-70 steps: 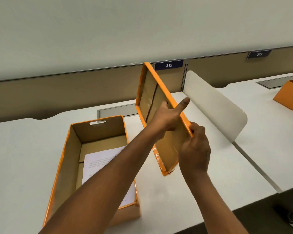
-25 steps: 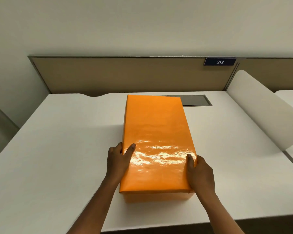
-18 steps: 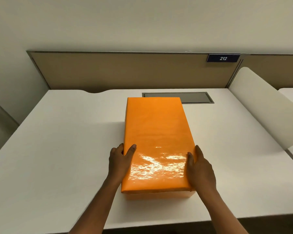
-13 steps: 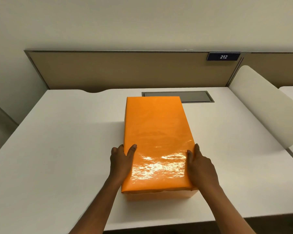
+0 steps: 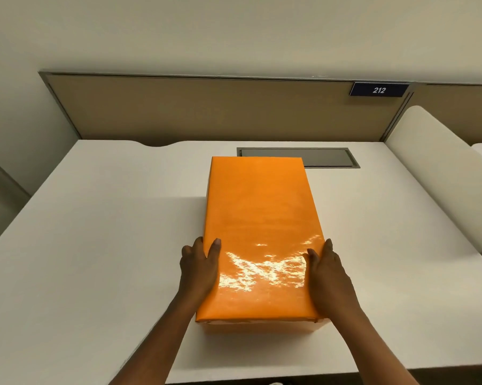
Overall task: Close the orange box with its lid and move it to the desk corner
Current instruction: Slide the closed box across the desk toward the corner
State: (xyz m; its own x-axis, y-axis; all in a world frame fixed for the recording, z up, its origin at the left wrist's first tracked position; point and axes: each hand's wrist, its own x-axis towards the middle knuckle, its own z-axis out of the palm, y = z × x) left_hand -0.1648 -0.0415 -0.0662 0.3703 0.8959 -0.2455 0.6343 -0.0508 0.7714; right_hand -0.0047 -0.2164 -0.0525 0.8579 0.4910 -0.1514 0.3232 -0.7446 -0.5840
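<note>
**Lidded orange box gripped at both sides, mid-desk**

At the left the white desk (image 5: 81, 245) lies bare from its left edge to the box, with open surface also toward the near edge and up to the rounded notch in its back-left corner. The left hand (image 5: 198, 269) clasps the box's left side near the front end, thumb on top of the lid, fingers down the side out of sight.

The orange box (image 5: 258, 326) stands in the middle of the desk, long axis running away from the person, its front end close to the near edge. The orange lid (image 5: 259, 218) sits flat on it and covers it whole; glare marks its glossy top. The lid's far end overlaps the view of a grey cable hatch (image 5: 328, 158) set in the desk.

The right hand (image 5: 327, 276) clasps the right side in the same way, thumb on the lid. Right of it the desk is bare as far as a white divider panel (image 5: 439, 176), which bounds that side. Behind stands a tan partition (image 5: 206, 109) with a dark plate reading "212" (image 5: 379, 90).
</note>
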